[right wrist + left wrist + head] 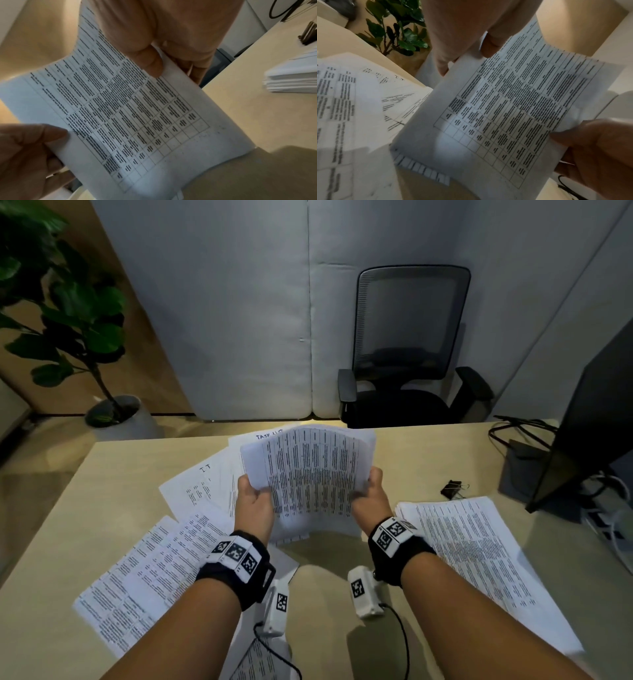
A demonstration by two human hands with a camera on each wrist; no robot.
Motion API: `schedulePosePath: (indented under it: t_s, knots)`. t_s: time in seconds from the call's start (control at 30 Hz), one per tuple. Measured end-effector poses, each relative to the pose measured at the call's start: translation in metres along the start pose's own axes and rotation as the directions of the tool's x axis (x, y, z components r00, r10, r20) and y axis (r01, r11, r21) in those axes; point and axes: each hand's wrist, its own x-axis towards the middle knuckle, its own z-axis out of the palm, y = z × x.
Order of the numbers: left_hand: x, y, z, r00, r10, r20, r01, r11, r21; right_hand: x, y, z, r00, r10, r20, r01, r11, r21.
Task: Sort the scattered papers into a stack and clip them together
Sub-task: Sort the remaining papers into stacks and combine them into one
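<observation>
Both hands hold a bundle of printed sheets (pixel 308 470) upright above the middle of the desk, its lower edge near the desktop. My left hand (pixel 255 501) pinches the bundle's left edge, thumb on the front. My right hand (pixel 371 494) pinches its right edge the same way. The top sheet (pixel 513 108) carries a printed table, also seen in the right wrist view (pixel 128 115). More loose sheets (pixel 161 559) lie fanned out at the left. A neater stack of papers (pixel 479 559) lies at the right. A black binder clip (pixel 452 489) sits on the desk beyond that stack.
A monitor (pixel 589 419) with cables stands at the desk's right edge. An office chair (pixel 407 354) faces the desk's far side, and a potted plant (pixel 68 313) stands on the floor at the far left. The desk's (pixel 68 542) left edge shows bare wood.
</observation>
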Motion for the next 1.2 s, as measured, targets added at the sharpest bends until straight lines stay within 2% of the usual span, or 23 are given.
schedulePosePath:
  t_s: [0.07, 0.17, 0.23, 0.3, 0.4, 0.53, 0.63, 0.73, 0.83, 0.97, 1.03, 1.1, 1.2]
  knots:
    - [0.000, 0.008, 0.007, 0.999, 0.038, 0.002, -0.038, 0.998, 0.041, 0.005, 0.000, -0.007, 0.999, -0.024, -0.035, 0.022, 0.998, -0.054]
    - [0.001, 0.025, 0.019, 0.995, 0.094, 0.037, -0.097, 0.990, 0.099, 0.017, -0.009, -0.031, 0.984, -0.084, -0.155, 0.067, 0.991, -0.116]
    - [0.002, 0.028, 0.032, 0.994, 0.064, 0.085, -0.078, 0.983, 0.168, 0.023, -0.006, -0.051, 0.973, -0.074, -0.217, 0.042, 0.988, -0.150]
    - [-0.001, 0.020, 0.048, 0.986, -0.017, 0.163, -0.024, 0.970, 0.244, 0.024, 0.009, -0.070, 0.968, -0.014, -0.249, -0.030, 0.985, -0.172]
    - [-0.017, -0.003, 0.077, 0.936, -0.138, 0.325, 0.019, 0.939, 0.343, 0.016, 0.049, -0.097, 0.960, 0.118, -0.252, -0.175, 0.961, -0.215]
    - [-0.043, -0.029, 0.118, 0.869, -0.205, 0.450, -0.007, 0.904, 0.427, -0.001, 0.103, -0.130, 0.913, 0.241, -0.329, -0.324, 0.919, -0.226]
    - [-0.058, -0.039, 0.148, 0.850, -0.222, 0.477, -0.046, 0.872, 0.488, -0.009, 0.129, -0.158, 0.873, 0.287, -0.394, -0.386, 0.901, -0.199]
    - [-0.075, -0.046, 0.174, 0.807, -0.293, 0.512, 0.027, 0.885, 0.465, -0.011, 0.148, -0.186, 0.845, 0.311, -0.435, -0.431, 0.877, -0.211]
    - [-0.087, -0.051, 0.196, 0.780, -0.328, 0.534, 0.044, 0.878, 0.476, -0.012, 0.168, -0.205, 0.826, 0.341, -0.449, -0.475, 0.849, -0.231]
    - [-0.097, -0.055, 0.214, 0.772, -0.390, 0.502, 0.130, 0.870, 0.475, -0.011, 0.188, -0.218, 0.837, 0.339, -0.430, -0.491, 0.812, -0.316]
    - [-0.099, -0.055, 0.219, 0.788, -0.388, 0.477, 0.128, 0.862, 0.490, -0.011, 0.190, -0.222, 0.836, 0.339, -0.431, -0.515, 0.754, -0.407]
    - [-0.099, -0.054, 0.222, 0.813, -0.373, 0.446, 0.106, 0.849, 0.518, -0.012, 0.190, -0.224, 0.809, 0.336, -0.483, -0.563, 0.679, -0.471]
    - [-0.102, -0.051, 0.225, 0.781, -0.424, 0.458, 0.168, 0.849, 0.501, -0.010, 0.193, -0.222, 0.789, 0.387, -0.476, -0.595, 0.672, -0.440]
